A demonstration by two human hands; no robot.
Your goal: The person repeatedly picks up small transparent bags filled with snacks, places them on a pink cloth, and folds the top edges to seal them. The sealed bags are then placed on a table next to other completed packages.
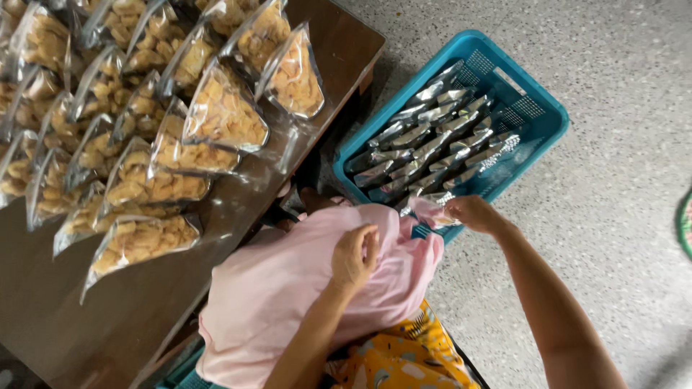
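The right hand point(472, 214) is out over the near rim of the blue crate point(537, 137), which sits on the floor just right of the table point(108, 317). Its fingers are pinched on one silvery pouch point(430, 209), holding it by the near end right at the crate's front edge, where the pouch touches or just clears the rim. The pouch runs roughly left to right, its free end pointing back toward the person's lap. Beyond it, further from the body, the other pouches point(432, 140) lie packed in slanted rows, their long sides running from lower left to upper right across the crate.

The left hand point(355, 253) is nearer the body, curled loosely against the pink cloth point(288, 288) on the lap. Its fingers are bent, pressing or gathering the fabric; whether they actually grip it I cannot tell. It is well apart from the crate, so the right hand is plainly the nearer one.

On the table to the left, clear bags of yellow chips point(223, 112) stand in overlapping rows, away from both hands.
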